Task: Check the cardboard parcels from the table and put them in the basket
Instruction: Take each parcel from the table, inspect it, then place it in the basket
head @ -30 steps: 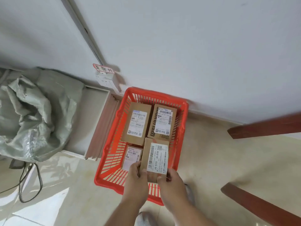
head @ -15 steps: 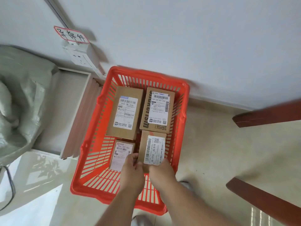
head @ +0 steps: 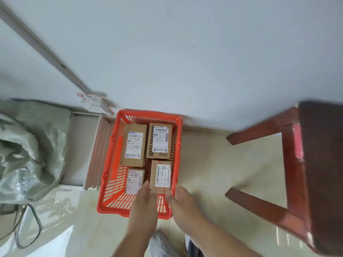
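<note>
A red plastic basket (head: 177, 145) stands on the floor against the wall and holds several labelled cardboard parcels. Two larger parcels (head: 132, 145) (head: 159, 141) lie at the back and a small one (head: 134, 180) at the front left. The front-right parcel (head: 161, 176) lies label up in the basket. My left hand (head: 144, 201) touches its near left corner with straight fingers. At the parcel's near right corner, my right hand (head: 181, 200) has relaxed fingers and is not curled round it.
A dark red wooden table (head: 319, 164) with slanting legs fills the right side. A green woven sack (head: 27, 154) lies at the left beside flat boards (head: 92, 145). A power strip (head: 94, 104) sits by the wall, a black cable (head: 27, 229) on the tiles, and my shoe (head: 161, 245) below.
Both hands lowered the front-right parcel into the basket and loosened their grip on it. The view pulled back and swung right, bringing the table in.
</note>
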Action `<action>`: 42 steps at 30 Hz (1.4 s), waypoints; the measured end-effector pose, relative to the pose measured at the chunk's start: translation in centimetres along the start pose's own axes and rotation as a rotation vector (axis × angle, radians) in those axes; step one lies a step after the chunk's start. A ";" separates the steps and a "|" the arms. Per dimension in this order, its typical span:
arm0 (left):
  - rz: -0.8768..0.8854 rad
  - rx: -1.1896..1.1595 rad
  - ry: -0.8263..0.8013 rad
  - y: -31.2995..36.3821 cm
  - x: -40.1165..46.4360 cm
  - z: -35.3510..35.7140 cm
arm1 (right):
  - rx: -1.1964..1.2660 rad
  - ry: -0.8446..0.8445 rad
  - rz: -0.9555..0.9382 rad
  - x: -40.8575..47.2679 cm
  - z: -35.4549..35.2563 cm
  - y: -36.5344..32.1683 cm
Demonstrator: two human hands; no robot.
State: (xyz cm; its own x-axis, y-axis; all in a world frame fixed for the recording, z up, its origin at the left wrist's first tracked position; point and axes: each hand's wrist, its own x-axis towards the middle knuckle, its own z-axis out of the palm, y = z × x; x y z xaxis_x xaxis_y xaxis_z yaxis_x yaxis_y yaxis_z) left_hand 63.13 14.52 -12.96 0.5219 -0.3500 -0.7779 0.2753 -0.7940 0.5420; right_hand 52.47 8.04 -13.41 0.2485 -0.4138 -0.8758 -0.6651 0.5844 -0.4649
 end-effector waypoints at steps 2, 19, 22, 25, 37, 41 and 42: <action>0.045 0.017 -0.039 4.7 -5.7 -0.4 | 0.030 -0.028 -0.034 -4.9 -2.4 -3.3; 0.369 0.023 -0.135 20.1 -34.0 1.7 | 0.151 0.244 -0.289 -35.0 -19.9 -11.3; 0.401 0.004 -0.158 20.8 -36.4 4.9 | 0.231 0.305 -0.290 -38.4 -23.5 -10.4; 0.432 0.015 -0.175 21.3 -38.4 8.9 | 0.276 0.346 -0.310 -40.2 -27.9 -8.2; 0.346 0.051 -0.124 19.5 -45.5 31.0 | 0.354 0.281 -0.286 -39.3 -50.7 6.4; 0.337 0.053 -0.105 19.2 -47.4 36.2 | 0.349 0.297 -0.273 -39.0 -57.0 9.4; 0.343 0.070 -0.099 19.1 -47.6 37.0 | 0.355 0.299 -0.274 -39.0 -58.0 9.8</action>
State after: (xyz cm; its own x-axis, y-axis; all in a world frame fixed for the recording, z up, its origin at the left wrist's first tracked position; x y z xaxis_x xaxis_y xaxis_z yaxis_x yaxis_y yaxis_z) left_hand 13.64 -2.39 22.65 0.4927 -0.6454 -0.5837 0.0402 -0.6531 0.7562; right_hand -4.60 -10.52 23.75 0.1337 -0.7344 -0.6654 -0.3121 0.6061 -0.7316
